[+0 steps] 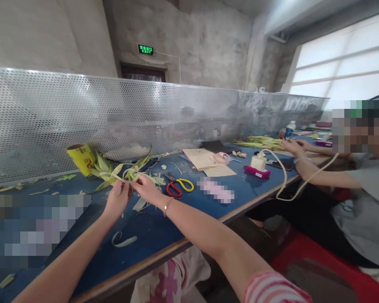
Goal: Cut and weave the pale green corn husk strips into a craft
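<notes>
Both hands meet over the blue table, pinching pale green corn husk strips (pixel 114 173) between the fingertips. My left hand (pixel 117 198) is closed on the near side of the husk, with the thumb and fingers together. Close beside it, my right hand (pixel 148 189) grips the same husk from the right; a thin bracelet circles that wrist. Which strip lies in which fingers is partly hidden. More husk leaves (pixel 102 163) fan out behind the hands, next to a yellow tube-shaped package (pixel 81 158). Scissors (pixel 179 185) with one red and one yellow handle lie right of my right hand.
A perforated metal divider (pixel 177 118) runs along the back. Brown paper sheets (pixel 197 160), a tape roll (pixel 221 158) and a magenta tissue pack (pixel 257 170) lie to the right. A co-worker (pixel 363 189) sits at the far right with a long pale cord (pixel 282 176). A curled husk scrap (pixel 124 243) lies near the front edge.
</notes>
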Motion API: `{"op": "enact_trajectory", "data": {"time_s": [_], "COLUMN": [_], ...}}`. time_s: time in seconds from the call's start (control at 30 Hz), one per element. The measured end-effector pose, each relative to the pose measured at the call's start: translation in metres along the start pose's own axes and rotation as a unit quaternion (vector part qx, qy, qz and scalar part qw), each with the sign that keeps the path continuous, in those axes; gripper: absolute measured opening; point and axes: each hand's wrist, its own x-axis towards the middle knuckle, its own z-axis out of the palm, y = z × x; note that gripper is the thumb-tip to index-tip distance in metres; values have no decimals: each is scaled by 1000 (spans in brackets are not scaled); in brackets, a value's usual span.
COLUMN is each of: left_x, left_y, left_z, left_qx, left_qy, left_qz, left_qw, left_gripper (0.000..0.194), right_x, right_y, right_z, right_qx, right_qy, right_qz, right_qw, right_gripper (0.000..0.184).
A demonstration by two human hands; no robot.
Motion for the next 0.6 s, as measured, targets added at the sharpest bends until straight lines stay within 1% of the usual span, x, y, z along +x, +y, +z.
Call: {"op": "enact_trajectory", "data": {"time_s": [0.1, 0.17, 0.23, 0.33, 0.37, 0.5, 0.6], "left_x": [1, 1, 0, -4, -5, -9, -12], "left_y": [-1, -1, -3, -6, -8, -13, -16], "left_z": [0, 0, -1, -1, -1, -1, 0], "left_qx": [10, 21, 17, -8, -9, -25, -38], "left_qy": [-7, 14, 15, -7, -6, -33, -48], "left_qz": [-22, -41, -50, -48, -50, -59, -53], "left_qw": [1000, 999, 998, 999, 999, 997, 997], "left_gripper": [25, 23, 21, 21, 22, 23, 21], "right_x": [-1, -3, -7, -14, -16, -20, -23], "right_y": [2, 3, 4, 6, 7, 14, 16], "right_z": [0, 2, 4, 7, 8, 9, 8], "right_qx": [-21, -25, -15, -8, -7, 11, 16], "right_qy": [-1, 0, -7, -7, -13, -29, -35], "right_qz": [-3, -11, -17, -1, 4, 32, 34], "right_qw": [1000, 1000, 1000, 1000, 1000, 999, 999], "right_gripper": [23, 22, 19, 18, 18, 18, 18]}}
